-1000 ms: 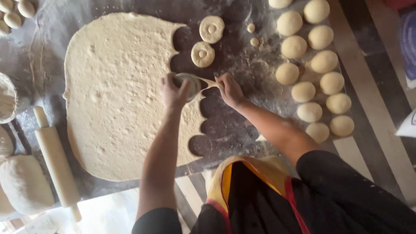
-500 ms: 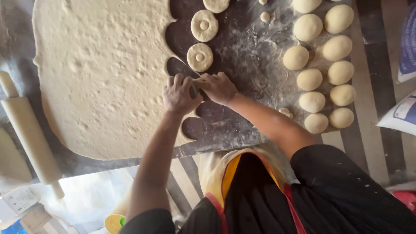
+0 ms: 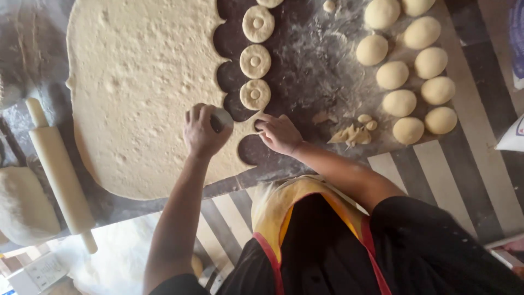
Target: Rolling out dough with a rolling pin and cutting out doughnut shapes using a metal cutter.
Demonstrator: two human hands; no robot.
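Observation:
A large rolled-out sheet of pale dough (image 3: 142, 93) covers the dark floured board (image 3: 305, 71); its right edge is scalloped by round cut-outs. My left hand (image 3: 204, 131) grips a round metal cutter (image 3: 222, 117) pressed on the sheet's right edge. Just right of it, my right hand (image 3: 279, 134) rests its fingertips on a thin strip of dough beside the cut. Three cut dough rings (image 3: 255, 61) with dented centres lie in a column above my hands.
Several smooth dough balls (image 3: 406, 68) sit in two rows at the right, with dough scraps (image 3: 352, 133) below them. A wooden rolling pin (image 3: 60, 172) and a dough lump (image 3: 22, 205) lie at left. A striped cloth (image 3: 453, 175) covers the table.
A third cut ring now lies below the other two. My left hand with the cutter has shifted onto the sheet's edge; my hands have drawn slightly apart.

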